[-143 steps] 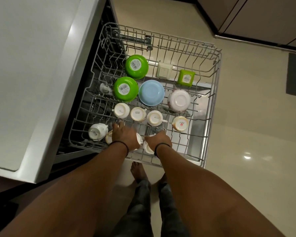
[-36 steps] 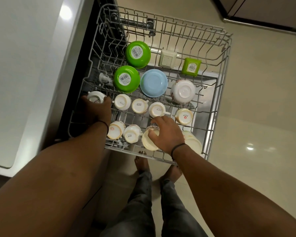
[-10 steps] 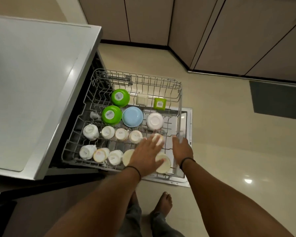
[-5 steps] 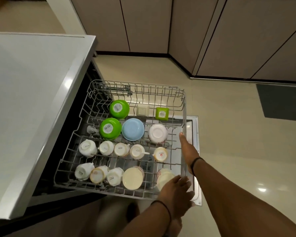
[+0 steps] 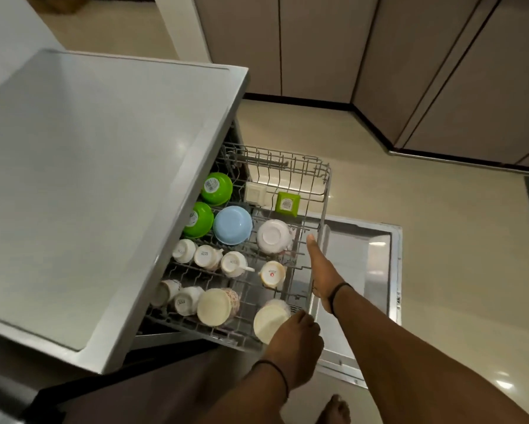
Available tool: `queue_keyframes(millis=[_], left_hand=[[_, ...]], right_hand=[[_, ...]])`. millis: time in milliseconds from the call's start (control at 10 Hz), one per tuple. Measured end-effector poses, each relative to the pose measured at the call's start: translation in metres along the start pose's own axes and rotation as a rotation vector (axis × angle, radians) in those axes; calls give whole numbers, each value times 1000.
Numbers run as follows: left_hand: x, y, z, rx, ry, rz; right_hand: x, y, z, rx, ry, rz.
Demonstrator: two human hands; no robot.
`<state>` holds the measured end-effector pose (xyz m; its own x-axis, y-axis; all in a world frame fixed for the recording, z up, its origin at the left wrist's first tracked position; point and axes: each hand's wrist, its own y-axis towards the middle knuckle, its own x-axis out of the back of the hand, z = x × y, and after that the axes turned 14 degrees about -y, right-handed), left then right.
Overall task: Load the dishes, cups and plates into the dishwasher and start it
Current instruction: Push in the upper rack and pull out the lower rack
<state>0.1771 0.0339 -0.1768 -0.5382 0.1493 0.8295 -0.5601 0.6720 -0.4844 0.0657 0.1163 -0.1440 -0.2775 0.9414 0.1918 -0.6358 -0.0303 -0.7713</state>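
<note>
- Hands on a loaded rack (image 5: pixel 322 191): a person stands over an open dishwasher, its door (image 5: pixel 364 264) folded flat above the floor and the wire rack partly run in beneath the grey surface (image 5: pixel 82 179).
- Right hand (image 5: pixel 319 270) lies flat and extended, fingers straight, along the rack's outer side rail; it grips nothing, only presses there.
- Left hand (image 5: pixel 293 341) curls loosely at the rack's near corner, just beside an upturned cream cup (image 5: pixel 270 321); whether it touches the cup or the wire cannot be told.
- Cargo sits mouth-down: two green bowls (image 5: pixel 215 188), a blue bowl (image 5: pixel 232 224), a white bowl (image 5: pixel 272 237), and rows of small cups (image 5: pixel 205 255) (several leaning against their prongs).
- Judged step: sliding the rack home, with the door and the start still to come.
- Risk: an uneven shove from one side could skew the rack on its runners and jam it; a jolt could topple the leaning cups together, and fingers on the rail could be pinched at the tub's edge.
</note>
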Motion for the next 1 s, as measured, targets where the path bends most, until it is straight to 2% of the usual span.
queue_keyframes(millis=[100, 200, 300, 500, 600, 700, 800, 900, 1000], left_hand=[[0, -14, 19, 59, 8, -36], [-4, -19, 30, 140, -5, -2], [-7, -22, 48, 234, 84, 23], [-17, -61, 94, 569, 225, 115], [-29, -84, 119, 741, 49, 1], [-38, -105, 134, 918, -148, -117], [-53, -111, 146, 1051, -354, -357], [-61, -107, 147, 1128, -485, -475], [-67, -92, 144, 1201, -612, -668]], right_hand=[[-22, 7, 14, 21, -47, -10], [-41, 10, 24, 17, -34, -8], [-61, 8, 36, 49, -6, 33], [-112, 10, 68, 83, 142, 281], [-143, 12, 78, 102, 263, 400], [-171, 17, 88, 103, 337, 442], [-188, 21, 97, 97, 406, 420], [-192, 24, 98, 102, 379, 435], [-185, 24, 96, 106, 327, 473]])
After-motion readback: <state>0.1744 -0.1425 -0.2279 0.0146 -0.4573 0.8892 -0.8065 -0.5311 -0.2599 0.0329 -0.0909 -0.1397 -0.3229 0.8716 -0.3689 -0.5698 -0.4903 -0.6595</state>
